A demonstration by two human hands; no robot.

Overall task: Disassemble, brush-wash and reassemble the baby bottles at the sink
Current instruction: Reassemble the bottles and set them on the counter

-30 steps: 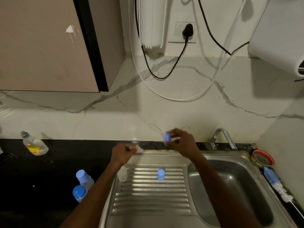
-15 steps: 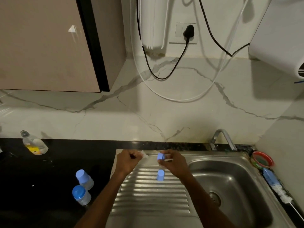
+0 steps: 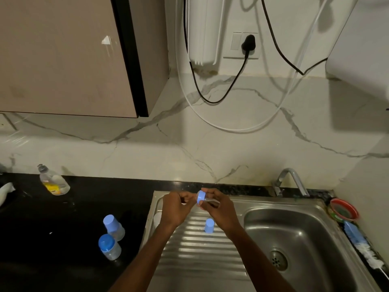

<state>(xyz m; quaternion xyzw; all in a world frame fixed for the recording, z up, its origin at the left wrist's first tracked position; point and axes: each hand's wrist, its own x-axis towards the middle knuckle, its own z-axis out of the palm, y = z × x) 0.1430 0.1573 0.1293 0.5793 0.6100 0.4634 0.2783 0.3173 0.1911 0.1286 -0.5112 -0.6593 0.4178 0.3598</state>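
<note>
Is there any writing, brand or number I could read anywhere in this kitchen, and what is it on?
None can be read.
Soap bottle: its yellow label is too blurred to read.
Baby bottles: no marks can be made out.
Blue ring in the hands: no writing shows.

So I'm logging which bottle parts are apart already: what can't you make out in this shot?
Head view only:
- What the left hand grips: its curled fingers hide it.
- The clear piece behind the blue ring in the right hand: blurred and half covered by fingers.
- The pale thing on the drainboard: the left wrist covers most of it.
- The label on the soap bottle: too small.
</note>
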